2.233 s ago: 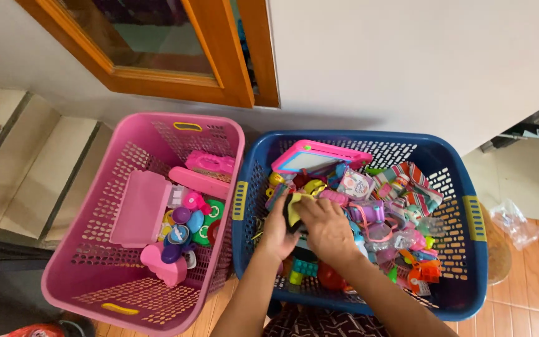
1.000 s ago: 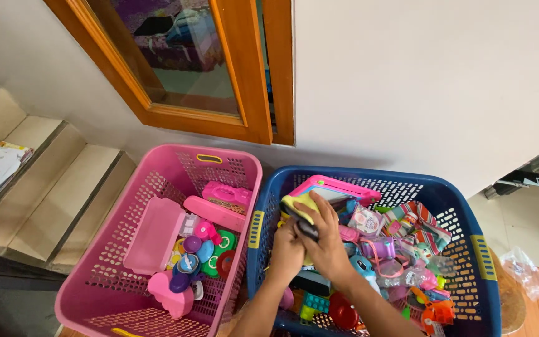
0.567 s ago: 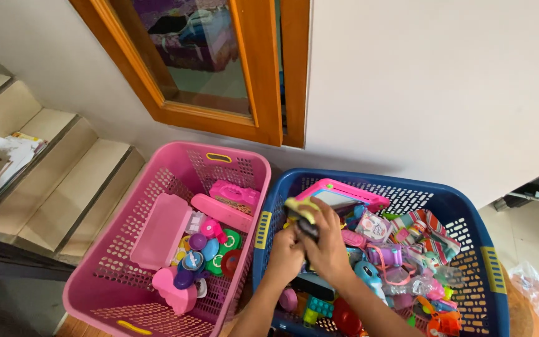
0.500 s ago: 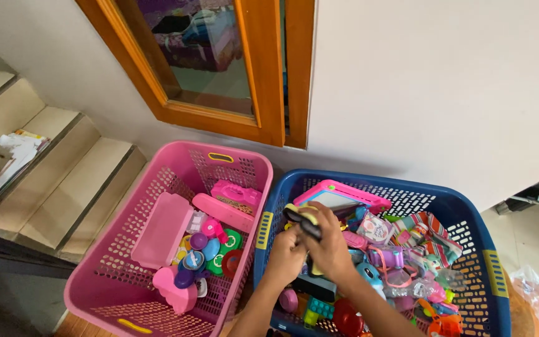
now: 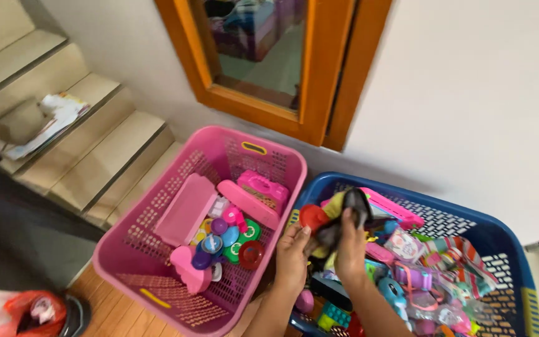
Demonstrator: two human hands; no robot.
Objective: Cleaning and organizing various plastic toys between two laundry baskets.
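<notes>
Head view: Both hands are working over the near-left corner of the blue basket. The left hand and right hand are jointly gripping a soft yellow, red and black toy, fingers closed around its lower part. The toy is being held raised above the heap of small toys, just beside the rim shared with the pink basket. The pink basket is holding a pink tray and assorted round pieces, with open floor area near its front.

Judgement: the grip is looking adequate, but the toy is hanging loose. Supporting it from beneath and lifting it clear of the rim is advisable, so neighbouring items are not being dragged out.
</notes>
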